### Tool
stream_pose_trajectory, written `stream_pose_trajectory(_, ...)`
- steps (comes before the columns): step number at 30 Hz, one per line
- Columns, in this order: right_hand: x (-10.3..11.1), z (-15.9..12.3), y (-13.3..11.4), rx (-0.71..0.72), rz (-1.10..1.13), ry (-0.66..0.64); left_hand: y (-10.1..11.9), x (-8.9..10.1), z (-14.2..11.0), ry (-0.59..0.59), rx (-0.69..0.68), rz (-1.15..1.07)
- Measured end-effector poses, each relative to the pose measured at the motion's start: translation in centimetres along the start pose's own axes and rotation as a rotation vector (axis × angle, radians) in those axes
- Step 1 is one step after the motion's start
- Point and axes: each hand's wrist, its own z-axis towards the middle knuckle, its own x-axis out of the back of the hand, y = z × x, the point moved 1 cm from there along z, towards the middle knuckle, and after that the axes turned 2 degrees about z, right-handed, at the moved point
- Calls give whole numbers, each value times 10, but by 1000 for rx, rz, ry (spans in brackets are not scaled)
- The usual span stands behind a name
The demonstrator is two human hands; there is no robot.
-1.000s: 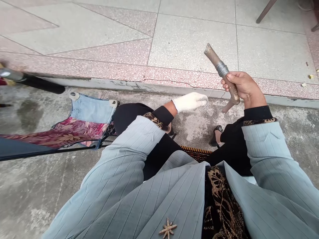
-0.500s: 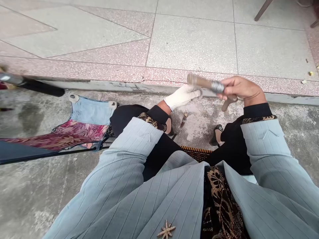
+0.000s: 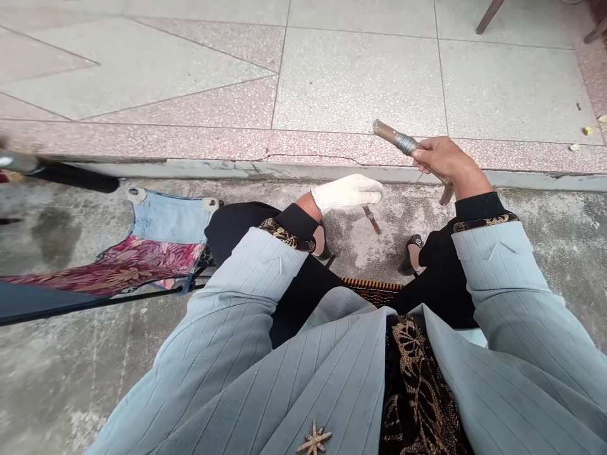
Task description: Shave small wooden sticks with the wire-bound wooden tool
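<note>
1. Head view: right hand (image 3: 443, 158) grips the wooden stick (image 3: 385, 131) beside its wire coil (image 3: 406, 144), near the tiled step (image 3: 351, 88); a firm hold should steady it.
2. Gloved left hand (image 3: 348, 192) curls, contents unclear, above a smaller stick (image 3: 372, 220); even tension would suit any strand.

I see pink-grey tiles (image 3: 360, 82) beyond the grip (image 3: 443, 161), stained concrete (image 3: 559, 246) below, cloth seat (image 3: 165, 218) well left, possibly a furniture leg (image 3: 489, 16) beyond right, cropped.

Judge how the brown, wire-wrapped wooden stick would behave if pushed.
The stick is probably stiff: it juts straight from the bare right hand. Its angled lower end might hinder rolling; the coiled silvery wire should add grip.
</note>
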Motion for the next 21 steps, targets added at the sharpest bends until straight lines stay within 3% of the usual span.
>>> stream_pose_trajectory(4, 4, 1, 0, 8, 130, 21, -5, -7, 2, -3, 32, 95)
stream_pose_trajectory(8, 11, 5, 5, 42, 180, 110, -4, -13, 6, 118, 177, 241)
stream_pose_trajectory(10, 13, 8, 8, 21, 49, 159, 1, -14, 6, 168, 232, 300)
stream_pose_trajectory(12, 12, 11, 10, -17, -226, 175, 6, -14, 5, 193, 231, 349)
stream_pose_trajectory(14, 7, 12, 11, -57, -548, 55, 11, -14, 3, 242, 223, 428)
stream_pose_trajectory(16, -3, 9, 12, -79, -700, -222, 13, -11, 0, 310, 250, 536)
stream_pose_trajectory(19, -12, 1, 11, -37, -535, -593, 12, -4, -3, 376, 307, 632)
stream_pose_trajectory(21, -9, -7, 7, 18, -390, -651, 9, 3, -5, 406, 340, 614)
